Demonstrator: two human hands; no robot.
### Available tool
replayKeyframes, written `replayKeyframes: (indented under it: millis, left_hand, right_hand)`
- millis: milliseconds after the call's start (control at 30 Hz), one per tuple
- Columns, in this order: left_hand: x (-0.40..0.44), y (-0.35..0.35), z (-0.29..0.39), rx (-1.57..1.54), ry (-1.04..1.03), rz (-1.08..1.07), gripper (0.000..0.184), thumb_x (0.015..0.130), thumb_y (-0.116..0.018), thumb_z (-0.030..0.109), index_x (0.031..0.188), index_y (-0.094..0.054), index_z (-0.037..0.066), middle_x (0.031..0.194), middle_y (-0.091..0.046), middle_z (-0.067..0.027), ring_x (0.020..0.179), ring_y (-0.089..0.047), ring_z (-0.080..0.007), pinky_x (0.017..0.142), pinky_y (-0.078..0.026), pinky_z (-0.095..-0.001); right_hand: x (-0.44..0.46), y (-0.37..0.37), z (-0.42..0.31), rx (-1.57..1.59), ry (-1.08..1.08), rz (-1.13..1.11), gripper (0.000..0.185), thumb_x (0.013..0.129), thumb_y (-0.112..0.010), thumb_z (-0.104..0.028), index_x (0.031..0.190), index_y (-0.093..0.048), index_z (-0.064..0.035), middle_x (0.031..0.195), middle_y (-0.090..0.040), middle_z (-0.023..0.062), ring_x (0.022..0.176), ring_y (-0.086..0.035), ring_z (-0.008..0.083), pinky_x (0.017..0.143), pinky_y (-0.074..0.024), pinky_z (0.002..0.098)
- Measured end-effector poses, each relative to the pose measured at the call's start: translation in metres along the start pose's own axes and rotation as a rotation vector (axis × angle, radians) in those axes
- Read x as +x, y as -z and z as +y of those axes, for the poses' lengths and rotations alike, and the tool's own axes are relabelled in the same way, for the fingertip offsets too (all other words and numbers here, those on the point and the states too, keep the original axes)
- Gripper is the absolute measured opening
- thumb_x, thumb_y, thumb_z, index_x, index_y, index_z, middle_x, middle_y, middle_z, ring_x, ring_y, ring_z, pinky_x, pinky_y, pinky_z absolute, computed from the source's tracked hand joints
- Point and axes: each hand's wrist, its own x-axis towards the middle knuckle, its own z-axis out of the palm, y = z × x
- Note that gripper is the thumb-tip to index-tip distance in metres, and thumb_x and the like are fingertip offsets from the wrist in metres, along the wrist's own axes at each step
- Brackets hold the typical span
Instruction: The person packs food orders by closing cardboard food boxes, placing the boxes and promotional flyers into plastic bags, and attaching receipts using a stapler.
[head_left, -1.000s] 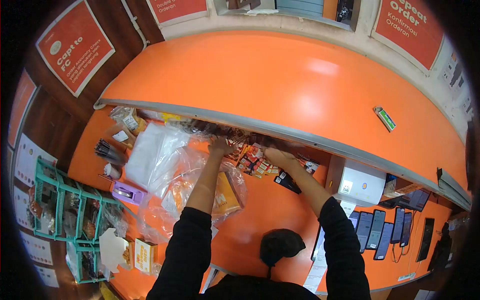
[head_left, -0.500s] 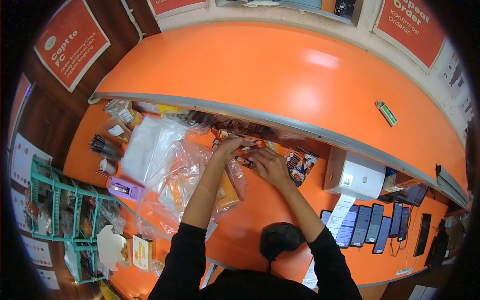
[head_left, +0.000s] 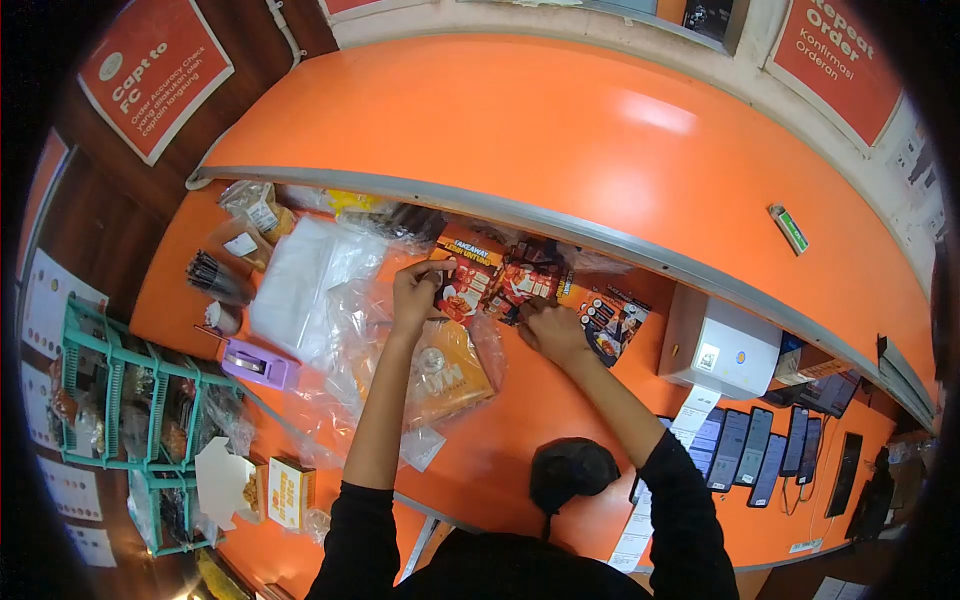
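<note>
A big orange counter point(head_left: 450, 110) bends across the far side, and a lower orange table point(head_left: 480, 445) sits under its edge. On the left of the table are clear plastic bags point(head_left: 310, 285), and on the right is a white machine point(head_left: 735, 345) with a paper strip. A flat orange pack point(head_left: 445, 370) lies just on the near side of the left hand point(head_left: 413, 298), partly under clear plastic.

The left hand is nearly closed, with its thumb and a finger pinching the left edge of the "TAKEAWAY" leaflet point(head_left: 468, 275). The right hand point(head_left: 555, 330) has its fingers bent at the near edge of the middle leaflets point(head_left: 530, 278); I cannot tell if it grips any.

The "TAKEAWAY" leaflet is just right of the left hand, on the table near the counter edge. Its long side points away from the person, with the far end leaning a bit right. Of the 2 hands, the left is nearer to it. The middle leaflets lie between the hands and a bit farther away. Another leaflet point(head_left: 618, 320) lies just right of the right hand.
</note>
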Motion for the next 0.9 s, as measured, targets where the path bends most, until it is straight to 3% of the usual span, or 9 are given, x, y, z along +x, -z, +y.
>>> replayKeyframes:
  millis: [67, 200, 400, 500, 600, 667, 733, 800, 900]
  left_hand:
    - [0.005, 0.012, -0.008, 0.127, -0.012, -0.039, 0.032, 0.082, -0.042, -0.004, 0.101, -0.068, -0.002, 0.079, -0.062, -0.0042, 0.064, -0.054, -0.0075, 0.060, -0.044, -0.0201]
    - [0.003, 0.022, -0.004, 0.073, 0.035, -0.022, 0.032, 0.080, -0.045, -0.005, 0.102, -0.068, -0.001, 0.086, -0.065, -0.0069, 0.067, -0.058, -0.0090, 0.063, -0.048, -0.0212]
    - [-0.003, 0.023, 0.007, 0.083, 0.103, 0.000, 0.036, 0.074, -0.049, -0.011, 0.102, -0.068, -0.001, 0.094, -0.066, -0.0094, 0.073, -0.062, -0.0109, 0.065, -0.052, -0.0238]
    - [-0.005, 0.027, 0.004, 0.069, 0.004, 0.067, 0.035, 0.074, -0.050, -0.013, 0.102, -0.068, -0.002, 0.094, -0.066, -0.0100, 0.072, -0.061, -0.0109, 0.066, -0.051, -0.0244]
    - [-0.004, 0.038, -0.008, 0.207, -0.124, 0.105, 0.032, 0.080, -0.049, -0.007, 0.106, -0.066, -0.001, 0.094, -0.067, -0.0108, 0.072, -0.062, -0.0122, 0.061, -0.053, -0.0242]
    - [-0.009, 0.033, 0.001, 0.090, 0.130, 0.018, 0.020, 0.087, -0.053, 0.004, 0.099, -0.068, -0.001, 0.089, -0.068, -0.0103, 0.071, -0.060, -0.0099, 0.069, -0.049, -0.0231]
    - [-0.008, 0.021, 0.004, 0.099, 0.201, -0.009, 0.019, 0.089, -0.054, 0.009, 0.097, -0.069, -0.001, 0.088, -0.068, -0.0091, 0.071, -0.059, -0.0097, 0.067, -0.048, -0.0218]
    - [-0.008, 0.007, 0.014, 0.107, 0.279, -0.041, 0.021, 0.091, -0.055, 0.015, 0.094, -0.069, 0.000, 0.086, -0.068, -0.0079, 0.070, -0.059, -0.0094, 0.066, -0.047, -0.0206]
    - [-0.006, 0.003, 0.029, -0.200, 0.602, -0.045, 0.021, 0.089, -0.060, 0.019, 0.090, -0.069, 0.000, 0.084, -0.068, -0.0052, 0.070, -0.059, -0.0091, 0.064, -0.046, -0.0194]
  right_hand:
    - [0.005, -0.006, 0.007, -0.167, 0.238, 0.049, 0.031, 0.080, -0.060, -0.024, 0.098, -0.057, 0.0005, 0.091, -0.062, 0.0151, 0.077, -0.065, 0.0308, 0.060, -0.0535, 0.0406]
    - [0.005, 0.022, 0.013, -0.143, 0.256, -0.170, 0.029, 0.076, -0.060, -0.015, 0.097, -0.057, 0.0044, 0.091, -0.062, 0.0169, 0.077, -0.065, 0.0295, 0.063, -0.0543, 0.0400]
    - [0.003, 0.012, 0.017, -0.161, 0.240, 0.003, 0.037, 0.072, -0.063, -0.018, 0.102, -0.054, 0.0019, 0.088, -0.063, 0.0147, 0.079, -0.065, 0.0291, 0.062, -0.0532, 0.0387]
    - [0.005, 0.008, 0.020, -0.064, 0.221, 0.178, 0.027, 0.076, -0.062, -0.018, 0.097, -0.057, -0.0013, 0.088, -0.063, 0.0143, 0.077, -0.065, 0.0287, 0.060, -0.0513, 0.0398]
    - [0.008, 0.016, 0.022, 0.252, 0.017, 0.076, 0.027, 0.082, -0.062, -0.024, 0.101, -0.061, -0.0048, 0.095, -0.063, 0.0146, 0.085, -0.063, 0.0327, 0.066, -0.0512, 0.0411]
    - [0.016, 0.005, 0.029, 0.559, -0.198, 0.280, 0.026, 0.091, -0.055, -0.027, 0.084, -0.058, -0.0024, 0.077, -0.061, 0.0173, 0.071, -0.064, 0.0259, 0.057, -0.0467, 0.0393]
    - [0.024, -0.003, 0.022, 0.593, -0.195, 0.411, 0.028, 0.093, -0.052, -0.028, 0.087, -0.056, -0.0009, 0.074, -0.059, 0.0190, 0.068, -0.064, 0.0273, 0.057, -0.0449, 0.0402]
    - [0.035, -0.007, -0.009, 0.726, -0.437, 0.543, 0.026, 0.093, -0.050, -0.028, 0.090, -0.055, -0.0022, 0.076, -0.060, 0.0194, 0.070, -0.063, 0.0302, 0.061, -0.0445, 0.0415]
    - [0.037, 0.018, -0.069, 0.563, 0.156, 0.429, 0.024, 0.095, -0.045, -0.023, 0.092, -0.057, -0.0029, 0.080, -0.064, 0.0162, 0.077, -0.064, 0.0268, 0.069, -0.0476, 0.0379]
